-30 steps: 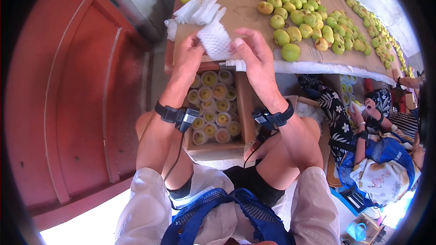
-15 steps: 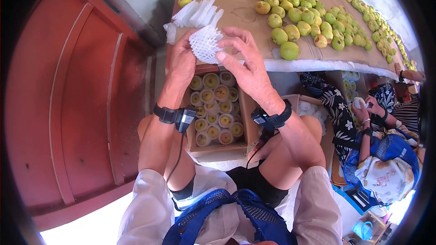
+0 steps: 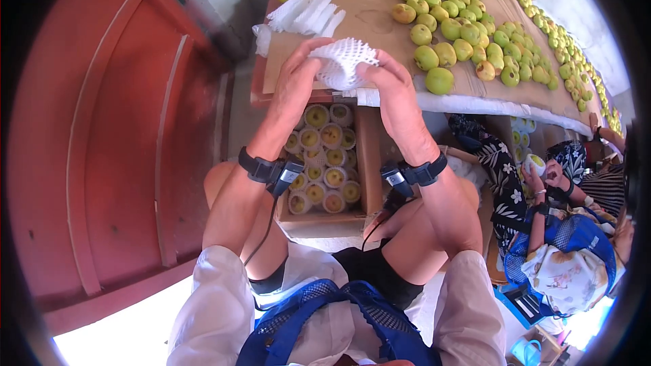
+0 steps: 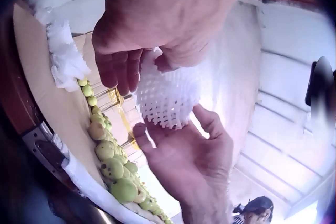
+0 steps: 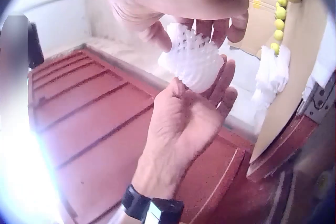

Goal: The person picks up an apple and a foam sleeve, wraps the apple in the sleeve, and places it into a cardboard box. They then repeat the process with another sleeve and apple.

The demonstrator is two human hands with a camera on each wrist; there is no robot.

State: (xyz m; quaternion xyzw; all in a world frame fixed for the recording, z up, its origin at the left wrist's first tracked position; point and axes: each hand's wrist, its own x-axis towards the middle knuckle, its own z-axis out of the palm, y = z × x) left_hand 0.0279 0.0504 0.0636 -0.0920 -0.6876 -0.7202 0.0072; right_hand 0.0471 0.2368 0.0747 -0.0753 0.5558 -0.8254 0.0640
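Note:
Between both hands is a white foam net sleeve (image 3: 344,64), spread into a rounded cup; no fruit shows inside it. My left hand (image 3: 296,80) pinches one side of the sleeve between thumb and fingers. On the opposite side my right hand (image 3: 397,91) grips the edge, its thumb in front. The left wrist view has the mesh sleeve (image 4: 167,98) between the two hands, its toothed edge towards the right fingers. Below the hands, a cardboard box (image 3: 369,163) holds rows of apples (image 3: 331,135) in foam nets.
Loose green apples (image 3: 463,29) cover much of the cardboard-topped table (image 3: 369,24). A stack of flat foam sleeves (image 3: 308,13) lies at its left end. The red door (image 3: 81,142) stands at left. Another person (image 3: 569,244) sits at right, holding a netted apple.
The foam sleeve was flat in the left hand; it has widened into a cup. The right hand has closed in and now grips it too, and both hands have shifted slightly right.

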